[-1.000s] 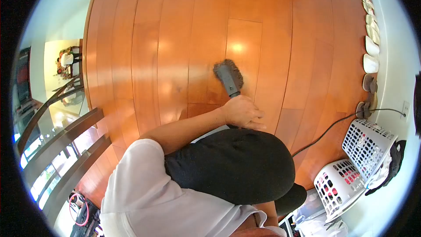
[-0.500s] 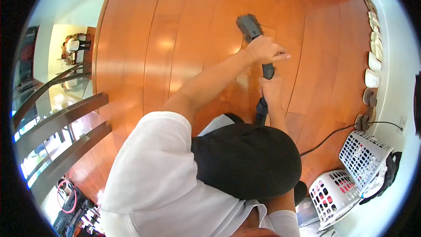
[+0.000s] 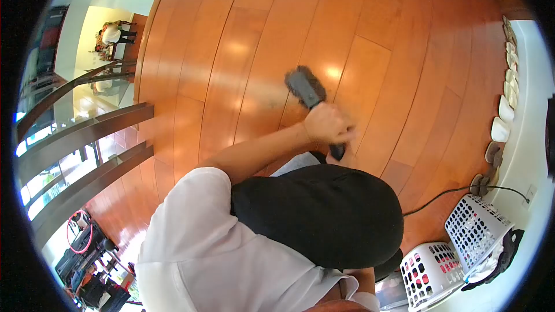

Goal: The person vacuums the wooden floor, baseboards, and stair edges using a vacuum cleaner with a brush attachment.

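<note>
My left hand [image 3: 329, 123] is closed around the black tube of a vacuum brush [image 3: 306, 86], just behind its dark grey, bristled head. The head is held over the wooden floor [image 3: 260, 69], tilted toward the upper left; I cannot tell whether its bristles touch the boards. Below the left hand, a short stretch of the tube shows. My right hand [image 3: 333, 159] is at that lower stretch, closed on it as far as I can see. Most of this hand is hidden behind my black-clothed knee [image 3: 318, 214], and its edges are blurred.
A black cord [image 3: 439, 195] runs across the floor to the wall outlet [image 3: 529, 192]. White laundry baskets [image 3: 430, 266] stand at the lower right, with shoes [image 3: 501, 130] lined along the wall. A railing [image 3: 92, 127] borders the left side; a person [image 3: 111, 33] is visible beyond it.
The brush and my left hand have moved down and left, closer to my body. My right hand has come nearer too and is now mostly hidden. The view has shifted slightly.
</note>
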Motion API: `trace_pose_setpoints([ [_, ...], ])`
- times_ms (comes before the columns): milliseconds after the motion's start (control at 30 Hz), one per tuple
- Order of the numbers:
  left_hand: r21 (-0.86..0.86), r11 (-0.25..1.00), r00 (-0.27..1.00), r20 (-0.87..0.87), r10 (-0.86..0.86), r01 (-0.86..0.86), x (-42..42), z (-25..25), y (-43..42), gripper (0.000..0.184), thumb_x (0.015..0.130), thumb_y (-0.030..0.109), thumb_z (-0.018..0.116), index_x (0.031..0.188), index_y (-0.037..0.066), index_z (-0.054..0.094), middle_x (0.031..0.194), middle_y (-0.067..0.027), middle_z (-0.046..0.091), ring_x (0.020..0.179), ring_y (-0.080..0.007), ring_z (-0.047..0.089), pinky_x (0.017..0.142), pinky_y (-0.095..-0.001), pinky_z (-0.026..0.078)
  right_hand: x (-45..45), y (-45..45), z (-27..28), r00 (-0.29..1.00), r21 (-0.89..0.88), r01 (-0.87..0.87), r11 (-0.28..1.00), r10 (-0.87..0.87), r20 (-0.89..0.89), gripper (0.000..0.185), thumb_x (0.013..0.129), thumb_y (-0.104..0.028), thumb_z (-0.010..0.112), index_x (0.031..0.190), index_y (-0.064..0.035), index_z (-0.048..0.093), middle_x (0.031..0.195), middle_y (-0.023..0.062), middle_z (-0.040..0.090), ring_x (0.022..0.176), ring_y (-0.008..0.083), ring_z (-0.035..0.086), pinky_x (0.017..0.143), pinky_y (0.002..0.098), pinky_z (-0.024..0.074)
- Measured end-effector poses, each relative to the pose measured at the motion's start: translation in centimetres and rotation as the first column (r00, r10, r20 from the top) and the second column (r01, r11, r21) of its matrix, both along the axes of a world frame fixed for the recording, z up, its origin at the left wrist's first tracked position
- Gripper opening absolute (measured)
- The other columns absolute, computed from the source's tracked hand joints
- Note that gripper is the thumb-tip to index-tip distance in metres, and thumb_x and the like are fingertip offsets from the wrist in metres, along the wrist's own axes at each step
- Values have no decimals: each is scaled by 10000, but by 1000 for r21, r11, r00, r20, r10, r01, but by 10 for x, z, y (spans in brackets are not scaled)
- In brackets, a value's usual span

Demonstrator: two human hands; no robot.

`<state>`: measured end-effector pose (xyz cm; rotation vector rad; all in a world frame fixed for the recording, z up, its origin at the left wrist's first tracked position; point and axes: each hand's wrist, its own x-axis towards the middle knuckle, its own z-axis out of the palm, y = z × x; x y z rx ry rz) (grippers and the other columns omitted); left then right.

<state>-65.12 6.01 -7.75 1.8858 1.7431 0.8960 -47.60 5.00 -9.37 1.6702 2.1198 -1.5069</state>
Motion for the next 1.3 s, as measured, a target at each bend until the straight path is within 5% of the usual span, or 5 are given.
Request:
trace_pose_setpoints([
  [233, -20, 994, 994, 17, 107, -107, -31, 2, 16, 366, 913, 403, 543, 707, 118, 644, 609, -106, 602, 595, -314, 609, 551, -432, 470, -47, 29, 25, 1000, -105, 1, 994, 1, 21, 524, 764, -211, 663, 1258, -95, 533, 923, 237, 657, 920, 418, 638, 785, 462, 495],
  [333, -84, 986, 990, -1, 142, -142, -29, 10, -31, 352, 920, 391, 539, 733, 116, 653, 635, -98, 614, 627, -308, 620, 575, -440, 470, -45, 9, 30, 981, 229, -169, 959, 186, -56, 516, 755, -216, 673, 1240, -97, 542, 913, 236, 656, 915, 422, 636, 789, 475, 497],
  [600, -151, 961, 972, 1, 236, -233, -54, 2, -59, 318, 894, 375, 572, 772, 99, 671, 661, -124, 628, 634, -331, 627, 593, -435, 479, -67, -9, 31, 935, -4, -334, 943, 332, 128, 508, 746, -220, 683, 1220, -101, 546, 917, 236, 654, 916, 428, 630, 803, 500, 499],
  [900, 55, 962, 963, 39, 267, -269, -123, -1, 18, 364, 894, 421, 563, 793, 107, 719, 599, -105, 625, 548, -290, 616, 520, -400, 481, -136, 49, 24, 974, 263, -215, 941, 224, -5, 427, 753, -186, 659, 1149, -60, 563, 935, 236, 658, 842, 436, 635, 764, 509, 507],
  [1300, -23, 993, 993, 25, -114, 114, -23, 3, 126, 420, 905, 505, 509, 912, 156, 743, 730, -98, 687, 660, -312, 653, 595, -411, 513, -47, 97, 21, 962, 95, 274, 957, -273, -27, 417, 723, -149, 674, 1095, -5, 551, 756, 192, 635, 647, 311, 651, 572, 430, 495],
])
